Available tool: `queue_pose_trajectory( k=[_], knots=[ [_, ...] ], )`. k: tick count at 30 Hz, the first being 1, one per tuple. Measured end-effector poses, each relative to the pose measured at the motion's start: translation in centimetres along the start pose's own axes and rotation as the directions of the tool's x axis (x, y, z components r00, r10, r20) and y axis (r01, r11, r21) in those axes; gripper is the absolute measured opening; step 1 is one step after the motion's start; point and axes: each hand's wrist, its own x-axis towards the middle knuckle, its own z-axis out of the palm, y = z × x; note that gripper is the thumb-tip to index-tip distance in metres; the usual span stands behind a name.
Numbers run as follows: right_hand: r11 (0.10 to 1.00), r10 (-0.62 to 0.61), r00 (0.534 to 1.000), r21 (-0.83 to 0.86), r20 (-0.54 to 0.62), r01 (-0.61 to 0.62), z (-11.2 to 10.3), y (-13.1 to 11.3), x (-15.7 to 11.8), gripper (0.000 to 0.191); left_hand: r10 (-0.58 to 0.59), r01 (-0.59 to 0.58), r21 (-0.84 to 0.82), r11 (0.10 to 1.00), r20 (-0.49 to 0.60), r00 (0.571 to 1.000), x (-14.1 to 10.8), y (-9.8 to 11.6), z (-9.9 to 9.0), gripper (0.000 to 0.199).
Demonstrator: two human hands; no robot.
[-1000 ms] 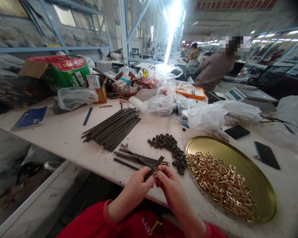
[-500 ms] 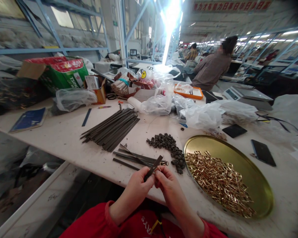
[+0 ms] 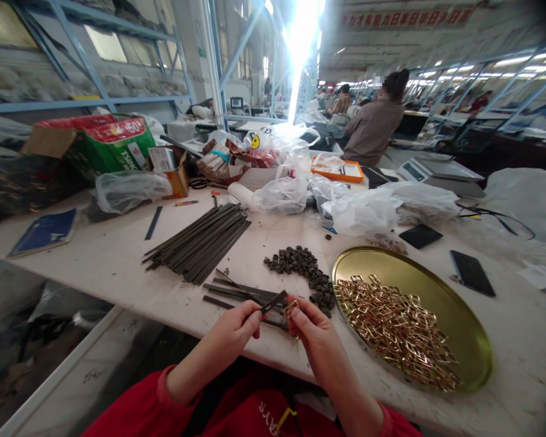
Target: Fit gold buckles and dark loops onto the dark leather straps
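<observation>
The left hand (image 3: 236,328) was closed on the near end of a dark strap (image 3: 273,301), its fingers pinching it so that the far end pointed up and to the right; the right hand (image 3: 310,328) gripped a small gold buckle (image 3: 291,308) between fingertips, just beside the strap's free end, and whether the two touched could not be told. Both were held at the near edge of the white surface (image 3: 118,261), above a few loose straps (image 3: 236,290) lying there; one of these seemed to carry a buckle already, though it was too small to be sure. By the look of it the work was at an early stage; a thick stack of straps (image 3: 200,241) lay well back and untouched; a heap of dark loops (image 3: 303,267) sat between that stack and the round gold tray (image 3: 459,315), which was heaped with many gold buckles (image 3: 391,328). Judging from those piles, most of the pieces were left to be joined.
</observation>
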Motion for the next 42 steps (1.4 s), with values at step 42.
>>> queue_pose_trajectory(
  k=[42],
  knots=[
    [0.959, -0.091, 0.995, -0.266, 0.046, 0.100, 1.7, 2.0, -1.8, 0.030, -0.058, 0.098, -0.400, 0.911, 0.111, 0.992, -0.3, -1.1, 2.4, 0.025]
  ],
)
